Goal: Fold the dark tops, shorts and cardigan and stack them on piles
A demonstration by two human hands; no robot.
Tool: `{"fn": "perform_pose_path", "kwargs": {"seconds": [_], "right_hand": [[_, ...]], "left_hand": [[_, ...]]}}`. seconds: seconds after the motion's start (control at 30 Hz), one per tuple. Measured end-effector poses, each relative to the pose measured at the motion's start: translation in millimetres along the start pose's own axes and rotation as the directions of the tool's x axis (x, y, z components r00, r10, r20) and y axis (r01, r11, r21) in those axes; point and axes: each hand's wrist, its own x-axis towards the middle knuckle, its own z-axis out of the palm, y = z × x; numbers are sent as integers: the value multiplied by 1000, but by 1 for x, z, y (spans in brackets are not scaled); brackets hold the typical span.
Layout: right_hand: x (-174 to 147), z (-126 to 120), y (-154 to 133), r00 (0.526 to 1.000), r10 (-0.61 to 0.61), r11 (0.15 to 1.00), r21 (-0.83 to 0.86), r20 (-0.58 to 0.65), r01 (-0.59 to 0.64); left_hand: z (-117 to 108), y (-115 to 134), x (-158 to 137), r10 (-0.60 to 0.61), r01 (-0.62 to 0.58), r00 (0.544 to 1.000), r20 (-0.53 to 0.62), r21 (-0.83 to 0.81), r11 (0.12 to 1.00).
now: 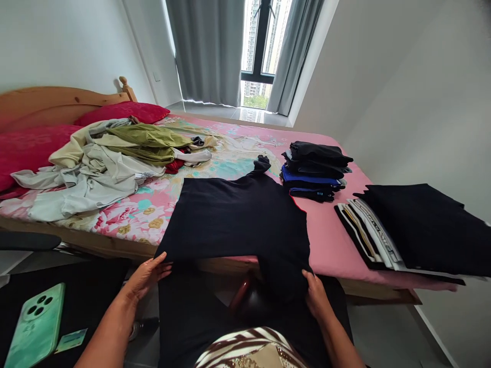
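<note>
Shirt (233, 220) lies over the near edge of the bed (326, 240), pinched at hem (169, 240) by your left hand (148, 277) and at sleeve (283, 268) by your right hand (316, 294); loosening either could let it slide off.

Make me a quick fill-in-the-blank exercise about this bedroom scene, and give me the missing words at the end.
1. The dark garment between the left hand and the right hand lies partly on the ____.
2. The green phone is on the person's ____ side.
3. In this view, the folded stack with blue layers is to the ____ of the loose clothes heap.
4. The curtains at the window are ____ in color.

Missing words: bed; left; right; gray.
</note>
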Motion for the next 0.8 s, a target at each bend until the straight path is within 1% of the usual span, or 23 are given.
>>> {"fn": "perform_pose_path", "kwargs": {"seconds": [0.03,0.07,0.1,0.13,0.2,0.23,0.27,0.3,0.33,0.4,0.47,0.5,0.53,0.57,0.6,0.63,0.67,0.7,0.73,0.77,0.8], "right_hand": [[1,-3,0,1000,10,1000,21,13,-11],[1,-6,0,998,32,999,30,57,-34],[1,-8,1,990,61,998,18,128,-64],[0,-11,2,971,94,996,-23,220,-91],[-4,-17,2,902,159,983,-150,401,-106],[-6,-20,1,869,189,972,-214,458,-98],[-9,-24,-1,847,211,961,-263,489,-87],[-12,-26,-4,842,217,955,-287,494,-77],[-15,-29,-9,853,201,958,-280,481,-68],[-21,-33,-21,907,105,983,-179,407,-33],[-27,-35,-35,954,17,999,-43,299,-4],[-29,-34,-41,965,21,1000,15,263,-26],[-32,-34,-47,966,60,995,58,253,-77],[-34,-33,-52,953,119,985,86,277,-148],[-36,-32,-55,927,175,971,96,333,-218],[-39,-32,-57,886,216,959,82,409,-272],[-41,-33,-58,837,240,954,39,491,-297],[-44,-34,-57,793,254,957,-26,554,-289],[-46,-37,-56,762,269,960,-102,590,-260],[-49,-40,-54,747,285,958,-173,601,-227],[-51,-43,-52,745,298,953,-223,596,-203]], "left_hand": [[-2,2,0,-4,4,1000,12,8,1000],[-3,3,0,-8,8,1000,23,16,1000],[-4,4,-1,-10,9,999,35,24,1000],[-3,5,-1,-9,8,999,48,26,1000],[-1,5,-3,1,-2,998,66,13,1000],[0,6,-4,6,-6,997,71,3,1000],[2,6,-4,11,-10,997,74,-5,1000],[3,7,-5,20,-19,997,75,-12,1000],[3,9,-6,30,-29,997,74,-19,999],[5,13,-6,52,-49,996,73,-35,998],[6,19,-6,68,-64,995,74,-55,996],[6,21,-6,72,-67,994,78,-62,996],[7,23,-6,74,-69,994,80,-66,995],[7,25,-5,78,-73,994,79,-70,995],[7,25,-5,82,-76,994,77,-74,994],[6,26,-4,84,-78,994,71,-75,994],[5,25,-3,82,-77,995,60,-70,995],[3,24,-2,77,-74,996,49,-58,996],[1,22,-1,69,-68,997,45,-40,997],[-1,20,0,60,-59,997,48,-20,998],[-3,18,2,50,-50,997,51,2,999]]}}
